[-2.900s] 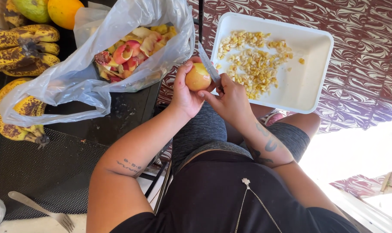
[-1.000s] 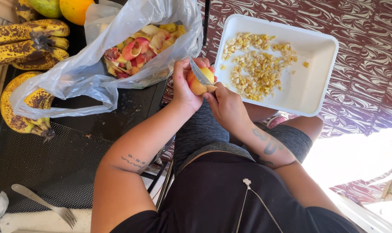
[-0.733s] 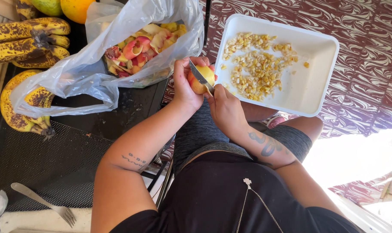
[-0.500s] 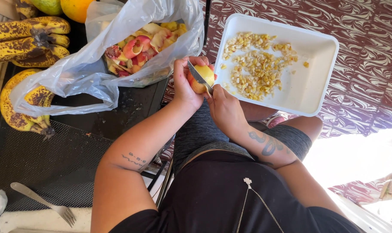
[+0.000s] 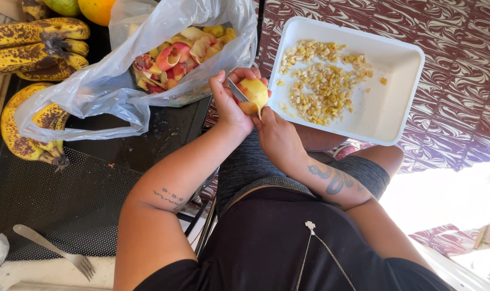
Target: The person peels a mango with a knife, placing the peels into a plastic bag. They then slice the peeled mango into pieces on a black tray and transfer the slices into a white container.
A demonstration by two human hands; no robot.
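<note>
Head view: a partly peeled apple (image 5: 254,92) sits just beside the near-left rim of the white tray (image 5: 395,81), the left hand (image 5: 231,105) clamped around it and the right hand (image 5: 277,140) closed on a knife (image 5: 237,90) whose blade lies against the fruit's skin. Peeling looks to be in hand, judging by the bare yellow flesh; the next stroke calls for turning the apple against the blade. Left of the tray, a plastic bag (image 5: 94,91) holds peelings; bananas (image 5: 29,48) and a fork (image 5: 56,251) lie farther left.
</note>
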